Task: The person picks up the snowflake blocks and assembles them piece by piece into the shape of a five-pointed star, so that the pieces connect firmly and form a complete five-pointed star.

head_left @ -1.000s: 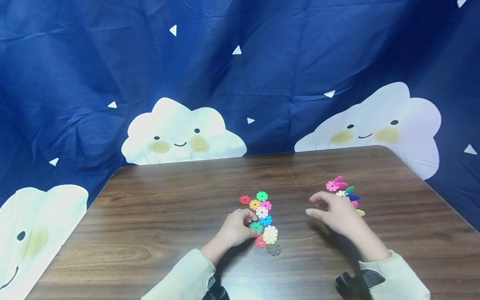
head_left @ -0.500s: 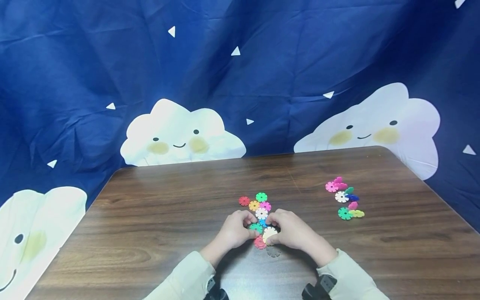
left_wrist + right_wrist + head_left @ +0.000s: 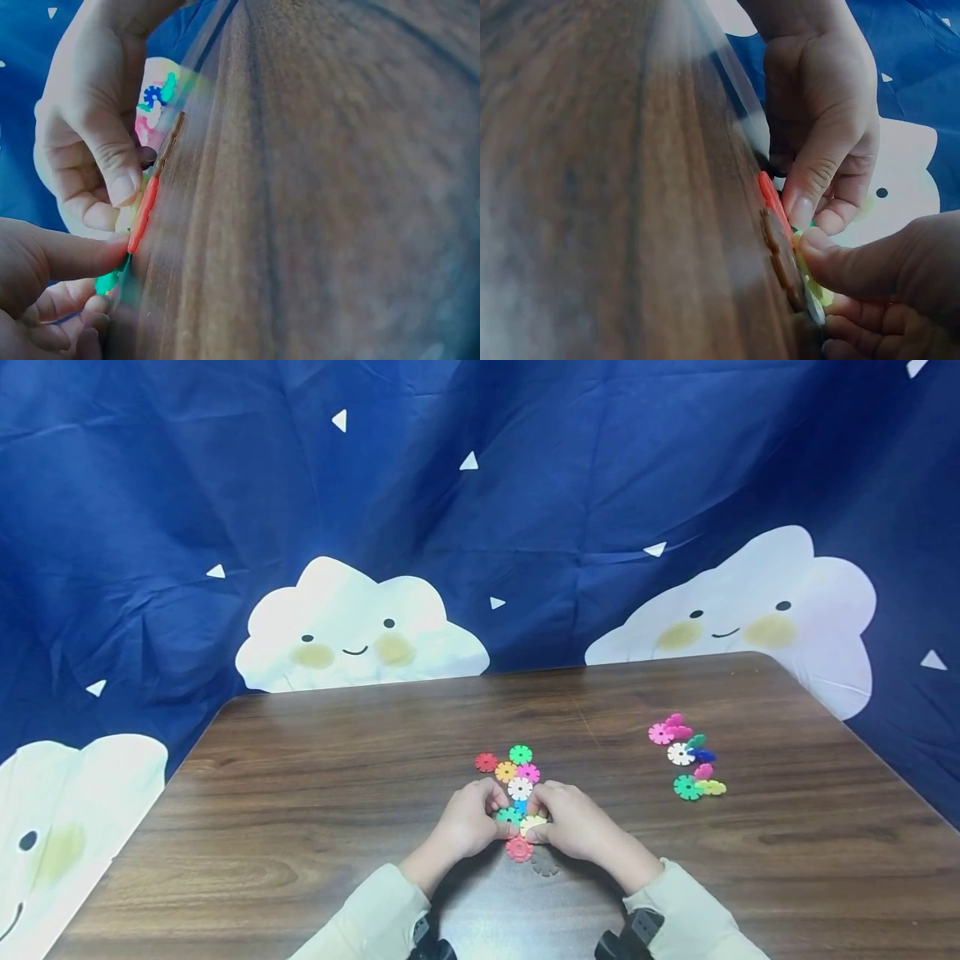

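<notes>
My left hand (image 3: 467, 820) pinches a green notched plastic disc (image 3: 509, 816) between thumb and fingers at the middle of the table. From the other side my right hand (image 3: 576, 822) pinches a pale yellow disc (image 3: 531, 823), its edge right at the green one. Fingers cover part of both discs, and of the blue disc (image 3: 520, 807) just beyond. A white disc (image 3: 521, 788) lies past the blue one. Nearer me are a red disc (image 3: 519, 849) and a dark brown disc (image 3: 545, 864). In the right wrist view the brown disc (image 3: 782, 266) lies flat beside the thumbs.
Farther up are loose orange (image 3: 506, 772), pink (image 3: 528, 773), red (image 3: 486, 762) and bright green (image 3: 521, 754) discs. To the right lie joined disc pieces, among them a pink group (image 3: 662, 733), a white-and-blue group (image 3: 681, 754) and a green-and-yellow group (image 3: 687, 787). A blue cloud-printed curtain (image 3: 540, 510) hangs behind the table.
My right hand has come left from beside the joined pieces, grasped the pale yellow disc and brought it against the green one. My left hand has stayed on the green disc.
</notes>
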`<action>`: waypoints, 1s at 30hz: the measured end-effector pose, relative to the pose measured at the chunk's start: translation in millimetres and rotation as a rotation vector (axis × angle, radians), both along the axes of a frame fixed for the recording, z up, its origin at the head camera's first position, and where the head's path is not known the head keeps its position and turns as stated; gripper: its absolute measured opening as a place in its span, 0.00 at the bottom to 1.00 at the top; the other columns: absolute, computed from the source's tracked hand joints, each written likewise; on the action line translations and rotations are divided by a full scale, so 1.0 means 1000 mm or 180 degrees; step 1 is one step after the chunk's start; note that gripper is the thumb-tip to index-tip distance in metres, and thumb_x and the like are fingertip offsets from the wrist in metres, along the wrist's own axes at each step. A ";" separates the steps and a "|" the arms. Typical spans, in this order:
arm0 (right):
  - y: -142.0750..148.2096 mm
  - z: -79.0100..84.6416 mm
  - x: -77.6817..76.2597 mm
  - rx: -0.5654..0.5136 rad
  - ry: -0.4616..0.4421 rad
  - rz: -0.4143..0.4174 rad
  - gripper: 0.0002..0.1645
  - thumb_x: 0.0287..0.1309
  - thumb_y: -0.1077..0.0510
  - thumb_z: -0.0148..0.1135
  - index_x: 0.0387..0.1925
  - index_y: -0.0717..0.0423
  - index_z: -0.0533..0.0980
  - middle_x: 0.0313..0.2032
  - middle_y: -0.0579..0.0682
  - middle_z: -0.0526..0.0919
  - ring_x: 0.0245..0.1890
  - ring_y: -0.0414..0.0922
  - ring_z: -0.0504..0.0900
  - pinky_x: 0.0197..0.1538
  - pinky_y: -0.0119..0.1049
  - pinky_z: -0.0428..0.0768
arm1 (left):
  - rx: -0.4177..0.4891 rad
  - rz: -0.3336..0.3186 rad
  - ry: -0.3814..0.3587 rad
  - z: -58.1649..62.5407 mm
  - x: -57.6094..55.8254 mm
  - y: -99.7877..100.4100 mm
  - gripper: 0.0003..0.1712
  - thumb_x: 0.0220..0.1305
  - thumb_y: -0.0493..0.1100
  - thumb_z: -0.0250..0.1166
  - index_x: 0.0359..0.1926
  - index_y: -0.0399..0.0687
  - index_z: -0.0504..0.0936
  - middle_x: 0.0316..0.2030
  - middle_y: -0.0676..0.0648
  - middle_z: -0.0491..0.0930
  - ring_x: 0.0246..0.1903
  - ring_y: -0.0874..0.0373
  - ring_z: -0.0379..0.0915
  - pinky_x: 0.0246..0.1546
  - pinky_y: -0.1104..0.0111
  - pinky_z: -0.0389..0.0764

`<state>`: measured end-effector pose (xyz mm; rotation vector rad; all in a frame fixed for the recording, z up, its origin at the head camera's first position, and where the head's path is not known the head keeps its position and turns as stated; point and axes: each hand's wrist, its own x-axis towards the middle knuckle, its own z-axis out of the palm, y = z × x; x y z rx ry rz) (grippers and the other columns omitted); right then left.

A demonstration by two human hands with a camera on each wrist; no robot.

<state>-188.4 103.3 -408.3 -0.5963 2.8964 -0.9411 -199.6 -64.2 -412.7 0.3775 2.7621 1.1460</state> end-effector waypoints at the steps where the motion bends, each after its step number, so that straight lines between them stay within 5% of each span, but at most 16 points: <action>1: 0.000 0.000 0.000 -0.0016 -0.0021 -0.0026 0.16 0.39 0.61 0.73 0.24 0.53 0.71 0.22 0.44 0.68 0.25 0.40 0.66 0.29 0.32 0.66 | 0.0014 -0.0002 0.0008 0.000 0.000 0.000 0.19 0.38 0.36 0.76 0.27 0.45 0.72 0.25 0.51 0.71 0.26 0.60 0.65 0.28 0.70 0.68; 22: 0.001 -0.007 -0.007 -0.0450 0.0364 -0.0704 0.18 0.39 0.62 0.73 0.23 0.52 0.68 0.18 0.43 0.69 0.21 0.39 0.66 0.27 0.32 0.66 | 0.0548 0.0264 0.0295 -0.004 -0.002 0.000 0.11 0.49 0.30 0.67 0.30 0.43 0.72 0.23 0.52 0.72 0.25 0.61 0.66 0.29 0.69 0.69; 30: 0.004 -0.004 -0.008 -0.0587 0.0551 -0.0796 0.16 0.41 0.62 0.72 0.22 0.50 0.69 0.17 0.41 0.72 0.20 0.37 0.68 0.27 0.31 0.67 | 0.1243 0.0478 0.0364 0.000 0.000 0.002 0.08 0.53 0.27 0.61 0.33 0.40 0.75 0.24 0.48 0.72 0.24 0.62 0.67 0.27 0.72 0.71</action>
